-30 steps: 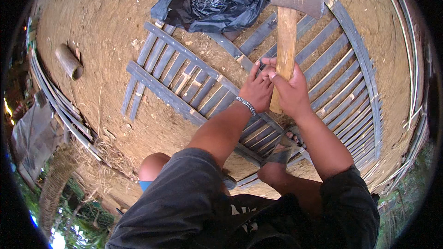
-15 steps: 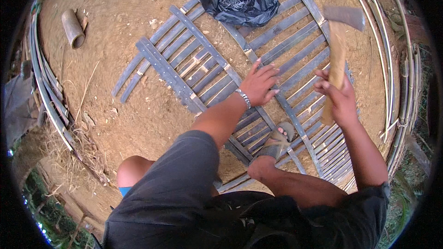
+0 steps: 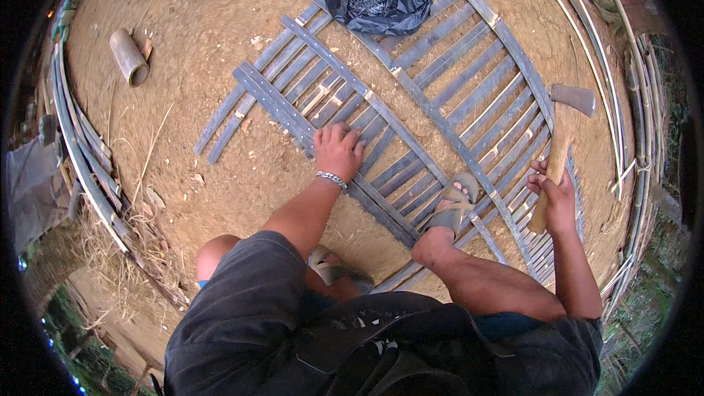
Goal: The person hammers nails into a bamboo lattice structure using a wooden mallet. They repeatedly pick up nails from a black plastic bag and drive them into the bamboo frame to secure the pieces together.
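Note:
A lattice panel of grey bamboo slats (image 3: 455,81) lies flat on the dirt ground. My left hand (image 3: 338,149) rests palm down on the slats near the panel's left end, fingers spread, a bead bracelet on the wrist. My right hand (image 3: 554,194) grips the wooden handle of a hatchet (image 3: 559,148), held upright over the panel's right side with its metal head at the top. My right foot in a sandal (image 3: 455,205) stands on the slats between the two hands.
A black plastic bag (image 3: 378,0) holding several nails sits on the panel's far end. A short bamboo tube (image 3: 129,57) lies on the dirt at the left. Long bent bamboo strips (image 3: 77,154) run along the left and right edges.
Both hands were together at the hatchet handle over the slats. The right hand has carried the hatchet out to the right; the left hand has dropped flat onto the slats.

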`<state>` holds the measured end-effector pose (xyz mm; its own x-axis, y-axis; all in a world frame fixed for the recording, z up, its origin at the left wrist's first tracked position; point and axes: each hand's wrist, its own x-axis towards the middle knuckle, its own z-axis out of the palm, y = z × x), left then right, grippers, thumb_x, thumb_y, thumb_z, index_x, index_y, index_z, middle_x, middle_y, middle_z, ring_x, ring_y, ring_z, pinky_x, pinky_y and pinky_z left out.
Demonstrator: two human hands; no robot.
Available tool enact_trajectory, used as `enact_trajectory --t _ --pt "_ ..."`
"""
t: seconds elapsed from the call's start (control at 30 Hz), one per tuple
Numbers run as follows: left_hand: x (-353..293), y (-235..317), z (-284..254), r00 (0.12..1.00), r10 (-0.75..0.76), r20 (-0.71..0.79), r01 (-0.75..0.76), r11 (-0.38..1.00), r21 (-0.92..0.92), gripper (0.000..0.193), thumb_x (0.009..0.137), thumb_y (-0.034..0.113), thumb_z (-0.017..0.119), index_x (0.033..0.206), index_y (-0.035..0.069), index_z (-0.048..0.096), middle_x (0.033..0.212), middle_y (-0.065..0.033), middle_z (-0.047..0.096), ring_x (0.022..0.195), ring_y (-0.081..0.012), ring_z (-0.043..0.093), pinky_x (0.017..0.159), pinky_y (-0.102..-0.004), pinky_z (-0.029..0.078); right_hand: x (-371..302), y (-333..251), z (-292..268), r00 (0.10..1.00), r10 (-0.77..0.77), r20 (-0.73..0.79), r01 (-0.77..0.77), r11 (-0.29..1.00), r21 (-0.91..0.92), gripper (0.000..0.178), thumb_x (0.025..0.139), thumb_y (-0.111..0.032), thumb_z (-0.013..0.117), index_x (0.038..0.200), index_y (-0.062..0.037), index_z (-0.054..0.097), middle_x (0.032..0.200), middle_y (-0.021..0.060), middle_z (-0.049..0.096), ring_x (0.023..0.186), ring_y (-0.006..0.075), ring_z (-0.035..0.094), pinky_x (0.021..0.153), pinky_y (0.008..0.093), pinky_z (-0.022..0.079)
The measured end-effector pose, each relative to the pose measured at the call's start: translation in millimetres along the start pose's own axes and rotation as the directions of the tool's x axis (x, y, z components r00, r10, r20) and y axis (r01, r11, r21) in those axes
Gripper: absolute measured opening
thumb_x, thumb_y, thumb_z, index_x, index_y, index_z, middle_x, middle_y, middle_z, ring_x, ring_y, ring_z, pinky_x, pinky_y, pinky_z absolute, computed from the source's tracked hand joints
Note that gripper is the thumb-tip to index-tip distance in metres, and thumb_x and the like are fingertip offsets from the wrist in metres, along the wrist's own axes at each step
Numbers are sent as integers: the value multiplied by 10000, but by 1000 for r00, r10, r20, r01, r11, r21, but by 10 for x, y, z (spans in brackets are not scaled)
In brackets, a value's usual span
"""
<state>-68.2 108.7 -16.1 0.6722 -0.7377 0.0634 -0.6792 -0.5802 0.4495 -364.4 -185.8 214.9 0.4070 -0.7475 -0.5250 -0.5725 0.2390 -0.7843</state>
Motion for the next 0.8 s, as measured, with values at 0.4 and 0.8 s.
enact_trajectory --t 0.4,0.8 --pt "-105 185 133 990 -125 60 124 992 13 358 760 258 811 1084 127 735 1111 -55 631 1148 -267 539 1044 -468 334 -227 57 161 997 55 47 -59 996 73 332 934 -12 548 1261 18 500 1248 173 628 967 211 660 884 377 566" --pt "-43 -156 38 993 -87 -76 84 995 -45 343 814 208 744 1138 108 690 1209 -95 611 1214 -312 521 1059 -508 310 -240 33 250 996 60 70 -65 996 60 349 927 -42 567 1261 33 498 1238 173 633 961 213 659 884 370 563"
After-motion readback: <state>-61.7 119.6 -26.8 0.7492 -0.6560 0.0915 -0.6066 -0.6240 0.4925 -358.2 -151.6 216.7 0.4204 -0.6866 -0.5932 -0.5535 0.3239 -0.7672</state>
